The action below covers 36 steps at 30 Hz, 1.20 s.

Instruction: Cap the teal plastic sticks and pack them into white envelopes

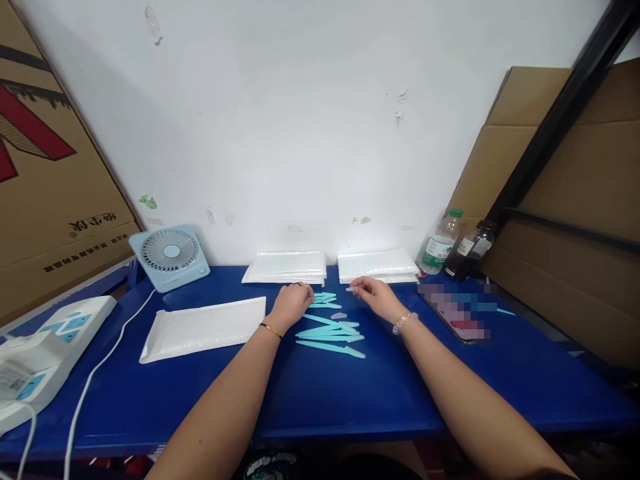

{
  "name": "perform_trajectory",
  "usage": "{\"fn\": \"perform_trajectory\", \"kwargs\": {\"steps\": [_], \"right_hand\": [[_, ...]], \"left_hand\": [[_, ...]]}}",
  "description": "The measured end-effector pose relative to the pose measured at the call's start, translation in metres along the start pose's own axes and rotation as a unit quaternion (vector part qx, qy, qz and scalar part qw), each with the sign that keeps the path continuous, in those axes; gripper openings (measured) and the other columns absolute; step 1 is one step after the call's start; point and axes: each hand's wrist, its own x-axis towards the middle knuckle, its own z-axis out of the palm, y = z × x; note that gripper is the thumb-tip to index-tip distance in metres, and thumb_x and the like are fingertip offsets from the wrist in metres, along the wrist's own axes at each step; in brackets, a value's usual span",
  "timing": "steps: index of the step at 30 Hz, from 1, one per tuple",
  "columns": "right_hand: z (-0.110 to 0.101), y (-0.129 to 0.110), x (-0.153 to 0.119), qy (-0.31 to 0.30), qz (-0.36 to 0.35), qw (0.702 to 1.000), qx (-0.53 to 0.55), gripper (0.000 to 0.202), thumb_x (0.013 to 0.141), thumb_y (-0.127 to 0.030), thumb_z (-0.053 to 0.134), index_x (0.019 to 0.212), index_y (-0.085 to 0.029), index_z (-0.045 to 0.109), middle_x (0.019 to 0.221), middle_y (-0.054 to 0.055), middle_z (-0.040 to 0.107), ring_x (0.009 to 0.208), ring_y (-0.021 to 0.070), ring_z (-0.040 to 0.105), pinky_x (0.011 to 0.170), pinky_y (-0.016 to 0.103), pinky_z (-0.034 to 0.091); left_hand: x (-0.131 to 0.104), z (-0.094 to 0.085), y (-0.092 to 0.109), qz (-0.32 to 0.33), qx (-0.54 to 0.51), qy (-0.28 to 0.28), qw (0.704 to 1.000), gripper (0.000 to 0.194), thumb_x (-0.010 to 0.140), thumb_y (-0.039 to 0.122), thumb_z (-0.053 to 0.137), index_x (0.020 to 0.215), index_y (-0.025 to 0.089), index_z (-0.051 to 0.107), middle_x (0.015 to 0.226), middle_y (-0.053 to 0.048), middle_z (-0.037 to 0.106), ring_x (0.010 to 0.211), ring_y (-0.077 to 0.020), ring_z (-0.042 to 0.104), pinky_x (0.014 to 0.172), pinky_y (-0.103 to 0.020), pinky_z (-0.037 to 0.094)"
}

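Turquoise eyebrow razors (330,347) lie loosely in a pile on the blue table, handles mostly to the left. At the far end of this pile, my left hand (290,308) has its fingers closed on the handle end of a razor (323,305); the fingertips partly hide the grip. To the right, my right hand (376,295) pinches a small translucent blade cap (349,289) between thumb and fingers. Another translucent cap (339,315) rests on the table among the razors, between both hands.
White padded mailers (287,265) and a second stack (377,263) lie against the wall. One mailer (205,328) lies left of my arm. A blue fan (171,253), a power strip (60,353), two bottles (441,247) and a blurred phone (453,313) flank the work area.
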Motion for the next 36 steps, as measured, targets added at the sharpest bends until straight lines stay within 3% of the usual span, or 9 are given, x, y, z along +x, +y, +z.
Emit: {"fn": "perform_trajectory", "kwargs": {"steps": [15, 18, 22, 24, 27, 29, 33, 36], "right_hand": [[0.009, -0.016, -0.006, -0.024, -0.035, 0.997, 0.066, 0.021, 0.080, -0.035, 0.058, 0.090, -0.018, 0.065, 0.075, 0.002, 0.066, 0.066, 0.0140, 0.058, 0.061, 0.026, 0.046], [0.014, -0.017, -0.008, -0.046, -0.029, 0.996, 0.076, 0.021, 0.079, -0.034, 0.060, 0.091, -0.018, 0.066, 0.073, 0.002, 0.067, 0.065, 0.0138, 0.059, 0.061, 0.025, 0.046], [0.007, -0.019, -0.010, -0.122, -0.031, 0.988, 0.094, 0.025, 0.077, -0.036, 0.063, 0.093, -0.017, 0.066, 0.077, 0.003, 0.069, 0.069, 0.0153, 0.062, 0.064, 0.026, 0.047], [-0.006, -0.017, -0.009, -0.114, -0.045, 0.991, 0.061, 0.025, 0.079, -0.036, 0.061, 0.095, -0.018, 0.067, 0.084, 0.004, 0.070, 0.075, 0.0163, 0.062, 0.068, 0.027, 0.048], [-0.031, -0.004, -0.006, -0.014, -0.042, 0.997, -0.065, 0.019, 0.082, -0.029, 0.054, 0.091, -0.019, 0.068, 0.088, 0.004, 0.069, 0.079, 0.0170, 0.061, 0.073, 0.029, 0.046], [-0.045, 0.009, -0.004, 0.011, -0.017, 0.988, -0.154, 0.015, 0.078, -0.022, 0.056, 0.087, -0.019, 0.068, 0.085, 0.004, 0.068, 0.077, 0.0174, 0.060, 0.072, 0.029, 0.045], [-0.050, 0.031, -0.003, -0.048, 0.011, 0.968, -0.246, 0.015, 0.068, -0.015, 0.065, 0.082, -0.019, 0.069, 0.085, 0.004, 0.066, 0.078, 0.0182, 0.060, 0.071, 0.027, 0.044], [-0.038, 0.036, -0.002, -0.084, 0.012, 0.962, -0.259, 0.003, 0.071, -0.017, 0.064, 0.072, -0.018, 0.066, 0.082, 0.005, 0.065, 0.073, 0.0173, 0.060, 0.065, 0.025, 0.043]], "left_hand": [[-0.004, -0.008, 0.013, 0.038, -0.076, 0.006, 0.996, 0.012, 0.082, 0.027, 0.053, 0.083, 0.019, 0.063, 0.082, -0.003, 0.066, 0.076, -0.0164, 0.059, 0.067, -0.025, 0.040], [-0.007, -0.007, 0.016, 0.041, -0.134, -0.018, 0.990, 0.015, 0.082, 0.030, 0.053, 0.084, 0.019, 0.062, 0.079, -0.002, 0.065, 0.071, -0.0147, 0.059, 0.063, -0.023, 0.040], [-0.010, -0.007, 0.015, 0.046, -0.164, -0.091, 0.981, 0.024, 0.084, 0.040, 0.050, 0.083, 0.020, 0.063, 0.074, 0.000, 0.065, 0.067, -0.0142, 0.058, 0.060, -0.023, 0.040], [-0.010, -0.008, 0.013, 0.048, -0.138, -0.098, 0.984, 0.028, 0.086, 0.042, 0.047, 0.085, 0.020, 0.064, 0.076, 0.000, 0.065, 0.068, -0.0149, 0.058, 0.062, -0.024, 0.040], [-0.008, -0.006, 0.007, 0.031, -0.061, -0.037, 0.997, 0.021, 0.085, 0.033, 0.049, 0.095, 0.021, 0.064, 0.095, -0.003, 0.066, 0.085, -0.0177, 0.060, 0.073, -0.026, 0.042], [-0.005, -0.004, 0.003, 0.002, -0.018, -0.013, 1.000, 0.020, 0.083, 0.027, 0.052, 0.099, 0.022, 0.063, 0.104, -0.005, 0.064, 0.096, -0.0199, 0.058, 0.080, -0.028, 0.041], [-0.001, 0.000, -0.003, -0.034, -0.013, -0.032, 0.999, 0.013, 0.082, 0.028, 0.054, 0.087, 0.022, 0.064, 0.097, -0.004, 0.065, 0.093, -0.0203, 0.059, 0.078, -0.028, 0.041], [-0.002, 0.000, -0.003, -0.039, -0.030, -0.038, 0.998, 0.009, 0.080, 0.028, 0.055, 0.079, 0.021, 0.062, 0.090, -0.003, 0.065, 0.084, -0.0186, 0.060, 0.072, -0.027, 0.041]]}}
